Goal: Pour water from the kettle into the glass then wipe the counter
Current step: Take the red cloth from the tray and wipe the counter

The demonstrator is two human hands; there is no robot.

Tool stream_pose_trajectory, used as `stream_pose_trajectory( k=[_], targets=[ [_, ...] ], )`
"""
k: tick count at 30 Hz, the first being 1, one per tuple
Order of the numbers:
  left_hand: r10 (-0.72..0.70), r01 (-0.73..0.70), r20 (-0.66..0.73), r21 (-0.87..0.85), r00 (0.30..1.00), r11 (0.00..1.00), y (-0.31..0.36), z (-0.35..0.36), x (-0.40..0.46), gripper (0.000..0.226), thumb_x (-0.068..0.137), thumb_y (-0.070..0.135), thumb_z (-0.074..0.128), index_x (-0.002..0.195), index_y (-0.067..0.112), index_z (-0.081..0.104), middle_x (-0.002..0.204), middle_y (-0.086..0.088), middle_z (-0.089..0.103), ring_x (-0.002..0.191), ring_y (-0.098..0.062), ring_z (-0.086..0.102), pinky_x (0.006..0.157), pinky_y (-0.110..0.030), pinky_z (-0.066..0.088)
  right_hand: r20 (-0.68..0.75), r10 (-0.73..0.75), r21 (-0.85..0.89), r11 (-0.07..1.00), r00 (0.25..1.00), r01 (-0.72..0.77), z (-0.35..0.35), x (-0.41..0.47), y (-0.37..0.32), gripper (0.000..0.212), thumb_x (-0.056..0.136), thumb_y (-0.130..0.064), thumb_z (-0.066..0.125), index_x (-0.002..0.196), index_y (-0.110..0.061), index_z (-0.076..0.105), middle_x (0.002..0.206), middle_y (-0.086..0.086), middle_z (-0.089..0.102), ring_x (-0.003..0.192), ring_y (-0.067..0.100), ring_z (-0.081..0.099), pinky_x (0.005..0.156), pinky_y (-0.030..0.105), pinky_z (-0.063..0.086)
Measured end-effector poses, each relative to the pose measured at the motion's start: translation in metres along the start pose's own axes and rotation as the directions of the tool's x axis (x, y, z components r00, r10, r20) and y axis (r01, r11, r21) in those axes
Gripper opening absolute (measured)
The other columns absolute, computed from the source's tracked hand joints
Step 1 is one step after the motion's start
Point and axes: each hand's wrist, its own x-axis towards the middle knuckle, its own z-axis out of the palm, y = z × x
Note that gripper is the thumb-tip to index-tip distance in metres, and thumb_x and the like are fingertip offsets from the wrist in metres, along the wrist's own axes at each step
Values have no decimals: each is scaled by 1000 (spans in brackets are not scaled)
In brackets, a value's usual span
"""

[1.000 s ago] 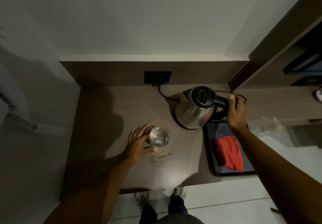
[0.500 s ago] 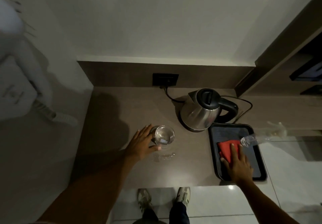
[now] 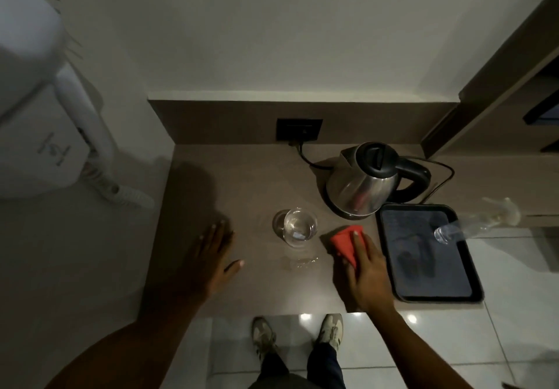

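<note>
A steel kettle [image 3: 361, 187] with a black lid and handle stands upright at the back right of the brown counter [image 3: 248, 183]. A clear glass [image 3: 299, 226] holding water sits in front of it, with a small wet patch [image 3: 299, 261] just in front of the glass. My right hand [image 3: 367, 270] presses a red cloth [image 3: 344, 245] flat on the counter, right of the glass. My left hand [image 3: 211, 260] rests flat on the counter, left of the glass, fingers spread, touching nothing else.
A black tray [image 3: 405, 285] lies at the counter's right end with a clear bottle [image 3: 472, 225] lying over its far right corner. The kettle's cord runs to a wall socket [image 3: 299, 134]. A white wall-mounted hair dryer [image 3: 60, 128] hangs at the left. My feet show below the counter's front edge.
My right hand left the kettle handle, took the red cloth from the tray and brought it left onto the counter. My left hand let go of the glass and moved left.
</note>
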Motion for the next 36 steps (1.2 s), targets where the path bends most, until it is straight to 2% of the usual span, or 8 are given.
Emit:
stream_pose_trajectory(
  k=[2,4,6,9,12,17,29,36],
  targets=[
    [6,-6,-22,8,1000,1000,-12,6,-12,82,87,74,10,152,25,14,163,-12,15,149,-32,16,118,-52,23,19,21,-85,996,1000,-20,15,8,-10,66,95,-43,40,155,-20,22,158,19,27,128,46,41,100,53,41],
    [13,-13,-24,-7,1000,1000,-17,9,-18,85,85,75,7,153,25,18,162,-11,18,149,-32,19,117,-52,24,42,80,-184,980,996,-71,27,16,-12,70,96,-46,37,156,-25,11,165,11,9,145,44,18,112,59,24],
    [4,-5,-22,-13,1000,1000,-17,12,-16,84,86,76,12,153,26,18,163,-9,15,150,-30,16,118,-52,22,64,118,-243,965,991,-100,36,24,-11,70,94,-53,27,157,-29,7,165,5,-2,150,38,-1,116,59,11],
    [-2,2,-30,4,1000,1000,-16,17,-14,83,86,76,17,153,28,18,164,-8,10,150,-30,13,119,-54,18,65,137,-285,952,989,-113,37,30,-15,68,93,-53,28,155,-25,23,164,10,12,147,43,14,113,59,20],
    [10,-11,-54,-15,998,1000,-19,22,-12,83,85,77,19,153,29,17,164,-11,10,150,-30,12,119,-53,14,47,163,-308,941,986,-141,42,30,-20,63,95,-47,41,152,-22,33,160,16,25,140,48,27,109,60,29],
    [-2,-2,-77,-59,997,998,-22,28,-12,84,84,79,23,153,34,10,166,-3,-1,152,-22,1,119,-45,-2,2,173,-296,941,985,-165,55,17,-38,61,92,-39,54,148,-18,40,156,21,33,135,52,33,104,62,33],
    [-8,2,-77,-79,997,997,-26,33,-12,84,84,79,25,153,36,5,166,-2,-1,152,-21,-1,120,-46,-2,-32,201,-218,955,979,-203,93,-37,-98,72,78,-26,76,142,-11,46,148,25,43,126,54,44,93,65,41],
    [-15,8,-95,-74,995,997,-25,33,-11,85,83,79,26,153,36,4,166,-2,-2,152,-21,-2,120,-45,-5,92,70,-240,970,993,-46,109,-54,-116,89,59,-30,88,139,-13,52,144,23,48,123,51,50,91,63,45]
  ],
)
